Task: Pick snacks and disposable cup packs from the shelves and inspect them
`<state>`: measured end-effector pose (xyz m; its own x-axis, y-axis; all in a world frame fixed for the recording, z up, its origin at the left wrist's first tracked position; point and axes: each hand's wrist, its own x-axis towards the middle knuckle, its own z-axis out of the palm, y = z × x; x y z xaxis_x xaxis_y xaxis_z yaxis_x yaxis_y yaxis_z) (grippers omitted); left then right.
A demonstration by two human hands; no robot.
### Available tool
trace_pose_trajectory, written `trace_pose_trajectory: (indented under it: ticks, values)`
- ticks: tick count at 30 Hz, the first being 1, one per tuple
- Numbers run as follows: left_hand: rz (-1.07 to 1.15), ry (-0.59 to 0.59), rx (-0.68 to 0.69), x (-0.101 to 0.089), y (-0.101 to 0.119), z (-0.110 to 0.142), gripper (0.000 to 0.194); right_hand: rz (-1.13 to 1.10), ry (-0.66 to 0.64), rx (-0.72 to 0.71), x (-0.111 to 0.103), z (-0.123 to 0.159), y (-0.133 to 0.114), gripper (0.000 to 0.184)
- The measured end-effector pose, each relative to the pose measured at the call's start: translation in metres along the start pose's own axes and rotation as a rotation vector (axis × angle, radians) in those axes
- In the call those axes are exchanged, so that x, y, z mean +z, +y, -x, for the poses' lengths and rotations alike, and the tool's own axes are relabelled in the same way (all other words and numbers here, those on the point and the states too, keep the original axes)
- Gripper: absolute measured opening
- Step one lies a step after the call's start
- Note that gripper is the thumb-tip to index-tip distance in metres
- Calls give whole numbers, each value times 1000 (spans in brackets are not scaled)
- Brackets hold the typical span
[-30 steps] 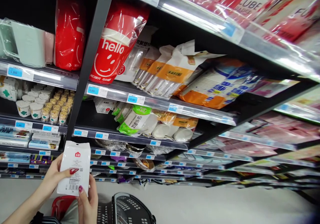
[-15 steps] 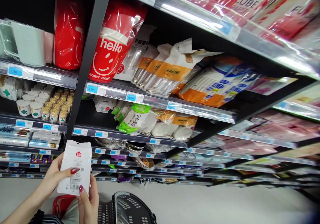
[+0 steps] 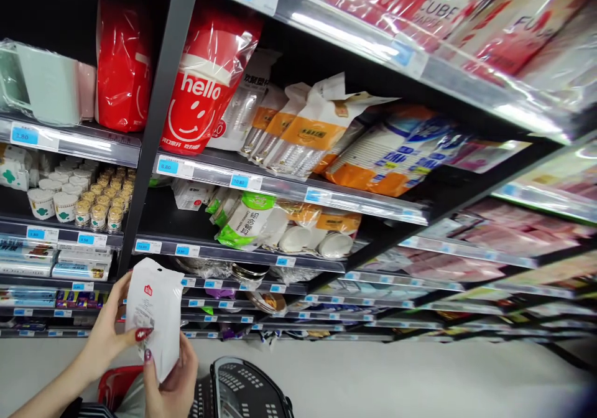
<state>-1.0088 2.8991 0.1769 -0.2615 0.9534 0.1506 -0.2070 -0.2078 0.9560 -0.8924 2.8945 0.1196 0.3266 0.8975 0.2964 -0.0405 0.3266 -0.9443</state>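
A white packet (image 3: 161,318) with a red logo, small print and a hanging hole at its top is held between both of my hands, in front of the lower shelves. My left hand (image 3: 109,325) grips its left side, thumb pressed on the printed face and fingers behind. My right hand (image 3: 170,374) holds the lower right edge, with its thumb near the bottom of the print and its fingers wrapped round the back. The packet is tilted, so its right side shows. What is inside it cannot be seen.
Store shelves (image 3: 289,188) with price tags hold packaged cups, including a red "hello" pack (image 3: 198,104). Small jars (image 3: 97,213) and paper-lidded tubs stand at left. A black basket (image 3: 249,390) and something red (image 3: 114,384) are below, above the pale floor (image 3: 396,374).
The white packet has turned in my hands, so its right side shows and its printed face angles left. Both hands have shifted slightly right with it. The view has moved a little.
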Motion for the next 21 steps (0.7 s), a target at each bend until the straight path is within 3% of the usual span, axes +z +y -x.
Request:
trace_pose_trajectory:
  ticks: [3, 6, 8, 11, 15, 19, 21]
  values:
    - [118, -72, -42, 1, -3, 4, 93, 306, 105, -413, 3, 0, -8, 40]
    - [319, -116, -208, 3, -7, 7, 80, 459, 60, -902, 7, -5, -18, 30]
    - [431, -167, -275, 3, -9, 7, 72, 509, 29, -1094, 10, -8, -23, 21]
    - [544, -233, -245, 1, -8, 7, 70, 522, 35, -1203, 13, -9, -26, 10]
    - [556, -292, -235, -2, -5, 7, 73, 548, -22, -1273, 12, -8, -22, 11]
    - [549, -208, -274, -1, -5, 9, 81, 491, -36, -1214, 10, -8, -15, 21]
    - [555, -128, -269, 1, -7, 9, 84, 399, -9, -1090, 10, -7, -11, 28]
